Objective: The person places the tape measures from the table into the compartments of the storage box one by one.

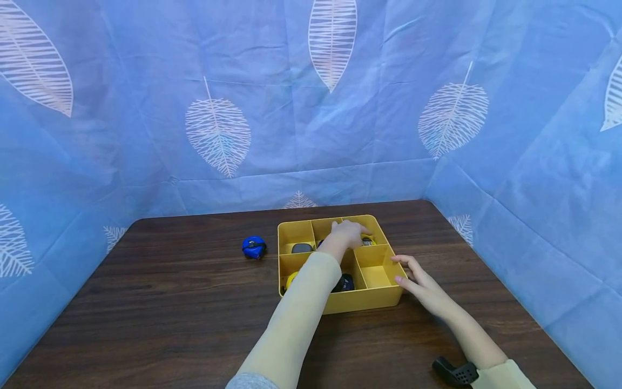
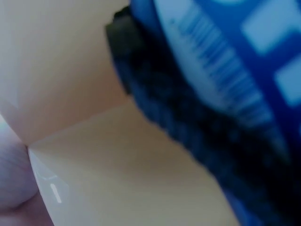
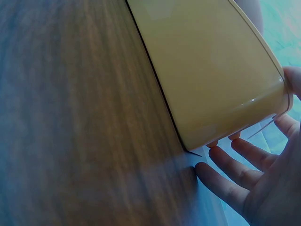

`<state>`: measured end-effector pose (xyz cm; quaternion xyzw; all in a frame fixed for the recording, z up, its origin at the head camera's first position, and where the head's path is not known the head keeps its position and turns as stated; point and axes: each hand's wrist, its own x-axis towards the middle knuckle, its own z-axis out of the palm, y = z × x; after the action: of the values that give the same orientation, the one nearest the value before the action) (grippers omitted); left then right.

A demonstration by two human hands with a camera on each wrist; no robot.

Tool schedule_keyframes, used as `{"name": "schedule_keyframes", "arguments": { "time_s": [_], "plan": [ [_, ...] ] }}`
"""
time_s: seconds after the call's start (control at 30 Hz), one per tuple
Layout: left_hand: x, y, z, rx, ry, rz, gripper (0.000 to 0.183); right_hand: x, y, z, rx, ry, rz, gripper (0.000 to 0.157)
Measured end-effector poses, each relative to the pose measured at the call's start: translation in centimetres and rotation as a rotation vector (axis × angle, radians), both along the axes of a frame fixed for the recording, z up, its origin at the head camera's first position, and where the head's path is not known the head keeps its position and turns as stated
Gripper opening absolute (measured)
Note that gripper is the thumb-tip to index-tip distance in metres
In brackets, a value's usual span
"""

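Note:
A yellow divided box (image 1: 362,301) stands on the table. My left hand (image 1: 346,233) reaches into its back right compartment, over a round yellow-and-black thing (image 1: 367,240) like a tape measure; whether the fingers grip it is hidden. Close to the left wrist camera is a blue tape measure (image 2: 225,61) with a black strap and a barcode label. My right hand (image 1: 424,286) touches the box's right side with loosely spread fingers (image 3: 230,167), its thumb at the rim. Left of the box lies a blue tape measure (image 1: 254,247) with a black strap.
Inside the box are a dark grey thing (image 1: 302,248) at back left, a yellow thing (image 1: 291,279) at front left, and a black thing (image 1: 347,282) in front, partly behind the left sleeve. Blue leaf-print cloth (image 1: 272,129) hangs around the brown table (image 1: 160,292).

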<state>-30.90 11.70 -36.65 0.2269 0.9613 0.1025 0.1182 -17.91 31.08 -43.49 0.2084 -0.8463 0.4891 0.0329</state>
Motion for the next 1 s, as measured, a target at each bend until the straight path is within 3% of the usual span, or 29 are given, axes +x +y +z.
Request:
{"name": "schedule_keyframes", "arguments": {
  "time_s": [0.7, 1.0],
  "plan": [
    [-0.3, 0.28, -0.36, 0.009, 0.005, 0.014, 0.061, -0.05, -0.1, 0.08, -0.031, -0.016, 0.021, 0.042],
    [-0.15, 0.13, -0.31, 0.019, 0.021, -0.009, 0.055, -0.1, 0.0, 0.02, -0.027, -0.029, 0.016, 0.042]
  ]
}}
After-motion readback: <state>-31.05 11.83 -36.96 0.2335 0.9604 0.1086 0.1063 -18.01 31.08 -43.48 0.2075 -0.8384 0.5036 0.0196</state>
